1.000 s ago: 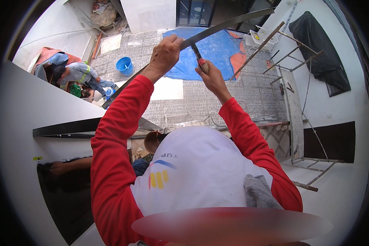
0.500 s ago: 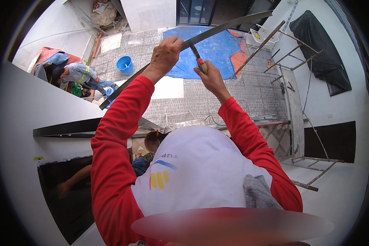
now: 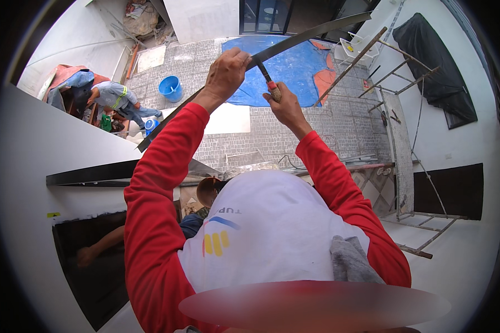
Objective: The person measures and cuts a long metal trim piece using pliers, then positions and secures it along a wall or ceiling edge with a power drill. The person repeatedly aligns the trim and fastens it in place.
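A long, dark, narrow strip (image 3: 311,36), apparently metal, slants across the upper middle, from beside my left sleeve up to the far right. My left hand (image 3: 226,72) is closed around its middle. Just to the right, my right hand (image 3: 289,110) grips a hand tool (image 3: 273,90) with a dark shaft and a worn red-and-tan handle. The tool's upper end meets the strip's lower edge close to my left fingers; its exact kind is not clear. Both arms are raised in red sleeves.
Below lies a tiled floor with a blue tarp (image 3: 286,66) and a blue bucket (image 3: 170,89). A co-worker (image 3: 116,99) bends at the left. Scaffolding with a plank (image 3: 400,150) stands at the right. A dark panel (image 3: 94,173) juts out at left; another person's arm (image 3: 105,246) shows beneath.
My hands, the strip and the tool hold almost the same place. The co-worker at the left has shifted, the upper body now turned further toward the covered pile.
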The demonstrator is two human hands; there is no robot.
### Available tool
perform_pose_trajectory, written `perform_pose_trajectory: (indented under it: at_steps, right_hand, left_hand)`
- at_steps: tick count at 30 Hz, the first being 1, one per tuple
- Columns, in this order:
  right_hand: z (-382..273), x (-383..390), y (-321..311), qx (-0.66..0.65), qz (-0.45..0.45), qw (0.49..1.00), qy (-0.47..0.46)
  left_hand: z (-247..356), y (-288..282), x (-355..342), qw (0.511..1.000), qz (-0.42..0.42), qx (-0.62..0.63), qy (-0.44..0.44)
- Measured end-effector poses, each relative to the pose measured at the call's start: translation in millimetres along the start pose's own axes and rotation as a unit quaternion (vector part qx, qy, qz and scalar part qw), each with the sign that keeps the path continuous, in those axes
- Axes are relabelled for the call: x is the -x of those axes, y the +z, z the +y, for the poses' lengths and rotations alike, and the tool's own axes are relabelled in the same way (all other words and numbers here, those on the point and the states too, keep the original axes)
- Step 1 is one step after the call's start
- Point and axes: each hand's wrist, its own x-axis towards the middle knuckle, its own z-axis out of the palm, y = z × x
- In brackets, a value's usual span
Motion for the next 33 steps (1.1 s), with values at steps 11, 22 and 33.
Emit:
perform_pose_trajectory:
  at_steps: [11, 22, 33]
  right_hand:
    - [23, -2, 9, -0.028, 0.040, 0.996, -0.077]
    - [22, -9, 10, -0.036, -0.008, 0.999, -0.030]
    - [-7, -5, 15, -0.006, -0.065, 0.998, -0.005]
  left_hand:
    - [-3, -7, -4, 0.993, -0.029, 0.108, -0.023]
    - [-25, 2, 2, 0.988, -0.044, 0.136, -0.061]
    - [-24, 1, 2, 0.979, -0.010, 0.159, -0.126]
